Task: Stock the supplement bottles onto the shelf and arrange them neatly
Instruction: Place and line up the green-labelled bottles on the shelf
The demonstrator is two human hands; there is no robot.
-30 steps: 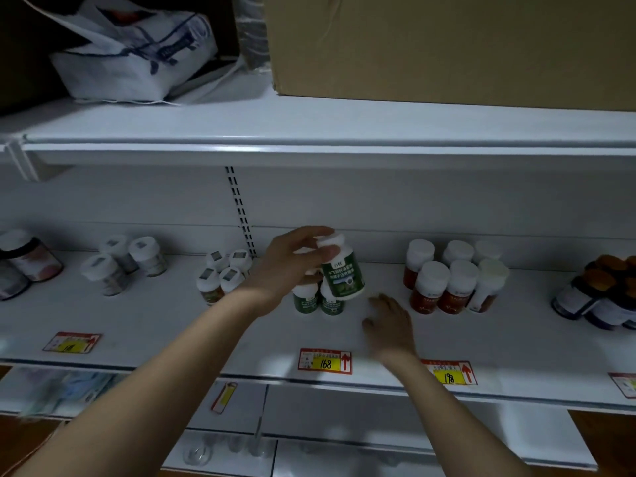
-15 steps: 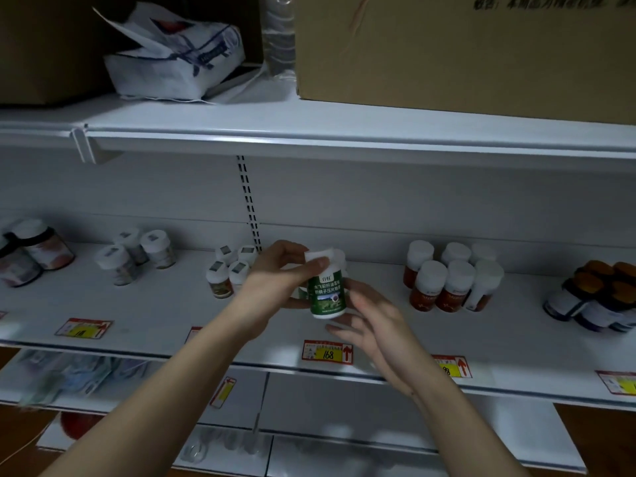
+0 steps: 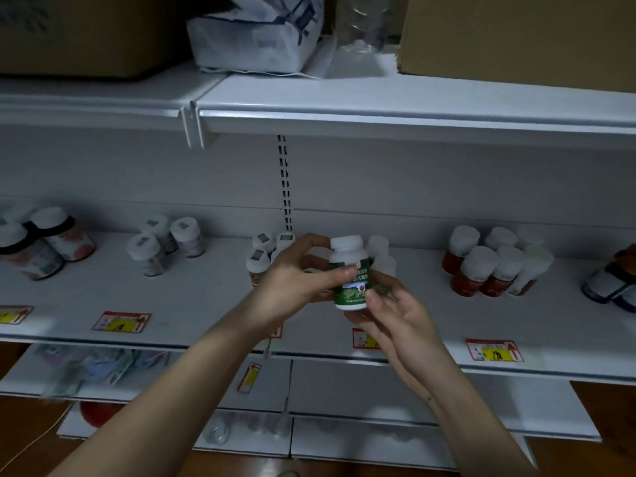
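White metal shelf [image 3: 206, 304] ran across the view, dimly lit. Upper shelf [image 3: 378, 101] above it carried a cardboard box [image 3: 516, 32] at right, a second box [image 3: 86, 29] at left, and a white printed bag [image 3: 254, 32] between them.

Stock on the middle shelf, left to right: two dark-banded jars [image 3: 44, 242] tilted at the far left; three white-capped bottles [image 3: 165, 242]; a small cluster with square stickers on the caps [image 3: 265, 249], just behind the left hand; red-labelled bottles with white caps [image 3: 488, 263] in a tight group; dark bottles with orange caps [image 3: 612, 280] at the right edge, partly cut off. Red-and-yellow price tags [image 3: 495, 351] lay along the shelf's front lip.

Green-labelled supplement bottle [image 3: 349, 273], white cap, upright, was held in the air in front of the shelf, at centre, not touching it. More white caps [image 3: 378, 246] showed just behind it on the shelf.

Left hand [image 3: 296, 284] gripped the bottle from the left, thumb curled across the label, fingers behind near the cap. Right hand [image 3: 395, 311] held it from below and right, thumb on the lower label, fingers loosely curled under the base.
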